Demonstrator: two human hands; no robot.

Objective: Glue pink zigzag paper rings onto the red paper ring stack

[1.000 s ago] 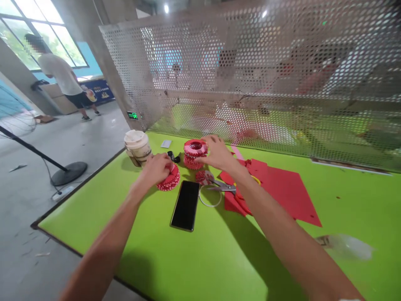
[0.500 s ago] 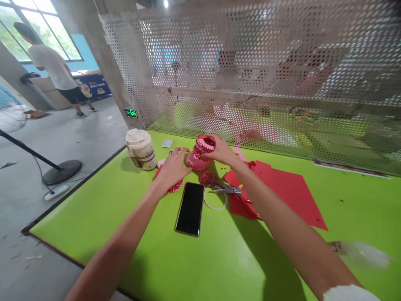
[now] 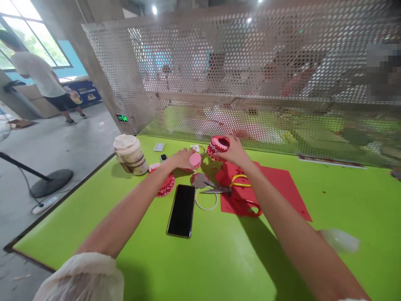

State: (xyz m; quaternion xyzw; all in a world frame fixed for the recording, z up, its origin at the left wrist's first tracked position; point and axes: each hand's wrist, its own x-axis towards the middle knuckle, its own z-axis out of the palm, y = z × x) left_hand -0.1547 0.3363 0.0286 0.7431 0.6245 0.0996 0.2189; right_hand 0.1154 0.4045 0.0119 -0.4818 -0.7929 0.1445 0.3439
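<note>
My right hand (image 3: 233, 149) is closed around a stack of red and pink zigzag-edged paper rings (image 3: 219, 143), with a dark opening at its top. To the left, my left hand (image 3: 181, 160) grips a pink disc with a toothed edge (image 3: 195, 160); its fingers are partly hidden. Beneath my left forearm lies another red and pink zigzag-edged stack (image 3: 166, 184). A round brownish piece (image 3: 198, 179) sits in front of my hands. Scissors (image 3: 219, 189) with yellow and red handles lie by red paper sheets (image 3: 282, 188), under my right forearm.
A black phone (image 3: 181, 211) and a white ring (image 3: 196, 200) lie on the green table (image 3: 200, 267). A lidded cup (image 3: 133, 156) stands left, near a small card (image 3: 158, 147). A perforated metal screen (image 3: 188, 83) borders the back. A person (image 3: 39, 71) stands far left.
My right hand has lifted the red and pink stack away to the right. My left hand has moved from the left stack onto the pink disc. The view has shifted a little.
</note>
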